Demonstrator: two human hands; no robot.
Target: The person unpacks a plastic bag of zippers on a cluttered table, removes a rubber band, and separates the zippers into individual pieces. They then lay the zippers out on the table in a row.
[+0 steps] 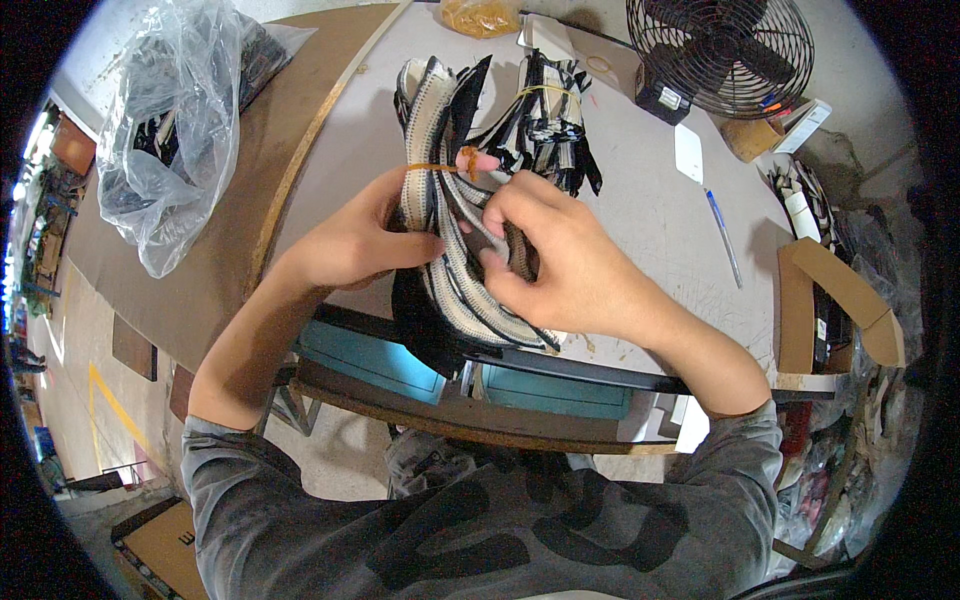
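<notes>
A thick bundle of cream-and-black knitted fabric strips point(470, 300) stands at the table's front edge, its lower ends hanging over it. My left hand point(355, 240) wraps round the bundle from the left, thumb in front and the other fingers mostly hidden behind. An orange rubber band point(430, 167) crosses the strips and reaches a fingertip on their right side. With my right hand point(560, 250), I pinch some of the strips on the right, parting them from the rest. Just beyond lies a second striped bundle point(555, 125), tied with a yellow rubber band point(548, 88).
A clear plastic bag point(175, 130) with dark striped pieces lies on the brown board at left. A black fan point(725, 50) stands at the back right. Nearer are a blue pen point(722, 238), a white card point(688, 152) and an open cardboard box point(797, 310). Blue drawers point(545, 393) sit under the edge.
</notes>
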